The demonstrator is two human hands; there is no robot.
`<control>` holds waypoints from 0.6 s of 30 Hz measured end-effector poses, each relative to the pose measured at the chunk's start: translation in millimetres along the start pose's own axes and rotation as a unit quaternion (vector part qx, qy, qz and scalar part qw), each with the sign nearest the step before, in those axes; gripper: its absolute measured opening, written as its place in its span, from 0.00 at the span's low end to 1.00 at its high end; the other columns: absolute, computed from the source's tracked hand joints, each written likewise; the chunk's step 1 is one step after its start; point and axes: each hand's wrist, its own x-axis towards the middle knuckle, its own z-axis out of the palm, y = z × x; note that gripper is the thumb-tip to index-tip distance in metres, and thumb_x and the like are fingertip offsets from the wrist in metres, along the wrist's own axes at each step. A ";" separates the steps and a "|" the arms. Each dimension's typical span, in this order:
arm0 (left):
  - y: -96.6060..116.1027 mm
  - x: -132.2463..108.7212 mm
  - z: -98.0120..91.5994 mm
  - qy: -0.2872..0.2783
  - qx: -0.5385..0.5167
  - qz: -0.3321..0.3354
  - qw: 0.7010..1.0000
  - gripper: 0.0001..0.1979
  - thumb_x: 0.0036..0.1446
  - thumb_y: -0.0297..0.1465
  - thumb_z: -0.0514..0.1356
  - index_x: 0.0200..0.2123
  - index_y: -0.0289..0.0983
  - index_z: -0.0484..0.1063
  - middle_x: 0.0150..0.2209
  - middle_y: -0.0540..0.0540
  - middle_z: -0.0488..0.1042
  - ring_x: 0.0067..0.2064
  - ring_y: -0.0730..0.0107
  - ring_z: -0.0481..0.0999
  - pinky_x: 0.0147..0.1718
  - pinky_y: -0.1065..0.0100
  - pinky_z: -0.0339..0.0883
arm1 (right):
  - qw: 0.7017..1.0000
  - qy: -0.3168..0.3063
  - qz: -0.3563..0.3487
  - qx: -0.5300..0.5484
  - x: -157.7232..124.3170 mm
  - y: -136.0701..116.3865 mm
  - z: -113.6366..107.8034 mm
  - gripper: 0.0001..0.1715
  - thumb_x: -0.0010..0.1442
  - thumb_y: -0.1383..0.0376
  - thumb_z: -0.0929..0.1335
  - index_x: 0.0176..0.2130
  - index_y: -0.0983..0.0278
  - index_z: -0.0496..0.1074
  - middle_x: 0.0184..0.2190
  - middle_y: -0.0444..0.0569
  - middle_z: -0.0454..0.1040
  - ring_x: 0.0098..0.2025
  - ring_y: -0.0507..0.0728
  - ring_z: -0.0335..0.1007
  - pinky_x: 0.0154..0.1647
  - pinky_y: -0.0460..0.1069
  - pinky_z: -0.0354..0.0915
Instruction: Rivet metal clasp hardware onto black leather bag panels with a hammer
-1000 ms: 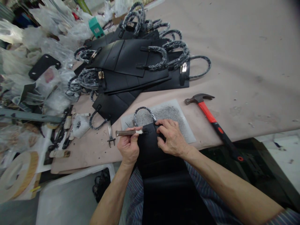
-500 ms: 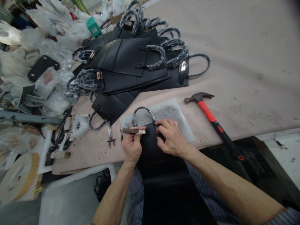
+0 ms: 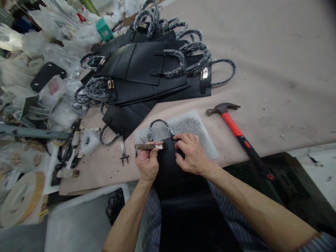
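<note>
My left hand (image 3: 147, 162) is closed around a metal punch (image 3: 147, 146) with a white wrap near its dark end. It holds the punch nearly level, that end over a black leather panel (image 3: 168, 168). At the panel's far edge stands a plastic-wrapped loop handle (image 3: 160, 121). My right hand (image 3: 191, 152) has its fingers curled on the panel beside the handle's right end, gripping the leather there. Under the panel's far part lies a pale, pitted board (image 3: 207, 141). A claw hammer (image 3: 236, 134) with a red and black grip rests to the right.
Several black bag panels (image 3: 144, 66) with wrapped handles are piled at the back. A two-pronged metal tool (image 3: 123, 150) lies left of the board. Plastic bags (image 3: 49, 49), a tape roll (image 3: 22, 199) and a white bin (image 3: 78, 217) crowd the left side.
</note>
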 end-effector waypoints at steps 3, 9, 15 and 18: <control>0.0 0.0 -0.1 -0.002 -0.006 0.004 1.000 0.08 0.64 0.34 0.64 0.43 0.37 0.73 0.40 0.43 0.83 0.43 0.62 0.85 0.48 0.60 0.78 | 1.000 -0.001 0.001 -0.001 -0.2 0.0 0.1 0.12 0.51 0.70 0.69 0.37 0.61 0.68 0.53 0.54 0.72 0.54 0.66 0.65 0.53 0.60 0.56; -3.5 -0.8 -1.3 -0.005 -0.009 -0.002 1.000 0.09 0.65 0.35 0.64 0.44 0.37 0.73 0.40 0.43 0.83 0.44 0.61 0.85 0.49 0.60 0.78 | 1.000 -0.002 0.002 0.001 -0.6 0.2 -0.1 0.12 0.51 0.70 0.69 0.37 0.61 0.68 0.53 0.53 0.72 0.55 0.66 0.65 0.53 0.60 0.56; -4.7 -1.4 -2.2 -0.008 -0.009 -0.007 1.000 0.10 0.64 0.36 0.64 0.44 0.37 0.72 0.41 0.43 0.83 0.44 0.61 0.85 0.50 0.57 0.78 | 1.000 0.000 0.002 0.001 -0.2 -0.4 -0.6 0.12 0.51 0.70 0.69 0.37 0.61 0.67 0.53 0.54 0.72 0.55 0.66 0.64 0.53 0.60 0.56; -4.4 -1.1 -1.5 -0.007 -0.005 -0.006 1.000 0.10 0.64 0.36 0.64 0.44 0.37 0.72 0.40 0.43 0.83 0.43 0.61 0.84 0.50 0.57 0.78 | 1.000 0.001 -0.001 -0.001 -0.2 -0.2 -0.6 0.12 0.51 0.70 0.69 0.37 0.61 0.67 0.53 0.53 0.72 0.55 0.65 0.64 0.53 0.60 0.55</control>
